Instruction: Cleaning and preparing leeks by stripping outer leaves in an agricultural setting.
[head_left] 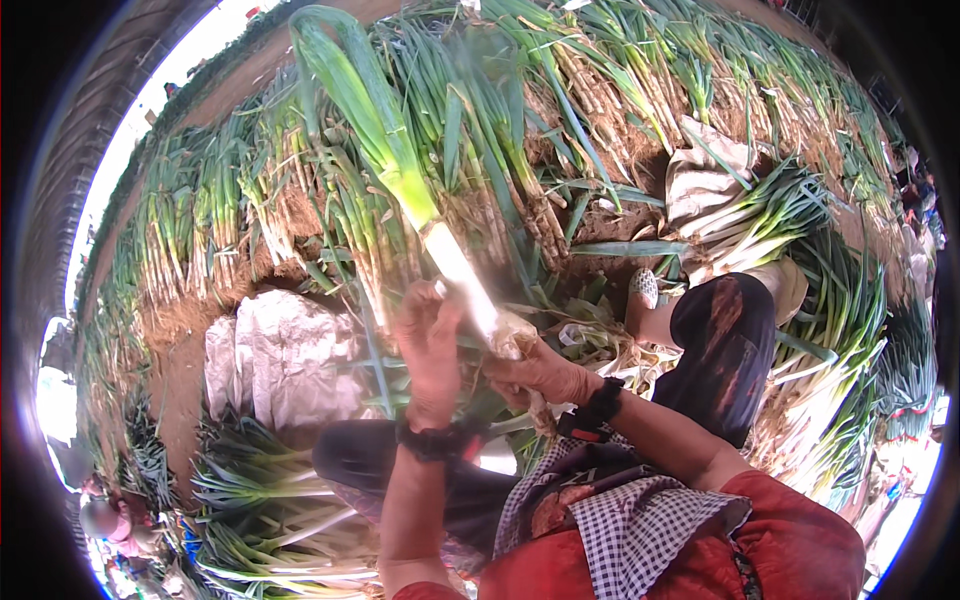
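Observation:
A thick green onion (pixel 460 265) slants across the middle, its green leaves bent over at the top and its white shank pointing down toward me. My right hand (pixel 545 375) is closed around its root end, where loose pale skin hangs below the fingers. Beside the white shank, my left hand (pixel 430 340) is raised, slightly blurred, with fingertips pinched together close to the stalk. Whether a strip of skin is between those fingertips is too small to make out. Dark bands circle both my wrists.
Rows of unpeeled green onions (pixel 590 90) with soil on them stand across the far side. Pale sacks lie at left (pixel 285 355) and right (pixel 710 170). Cleaned green onions (pixel 290 510) are piled at lower left, more at right (pixel 810 390). A person (pixel 115 525) shows at far left.

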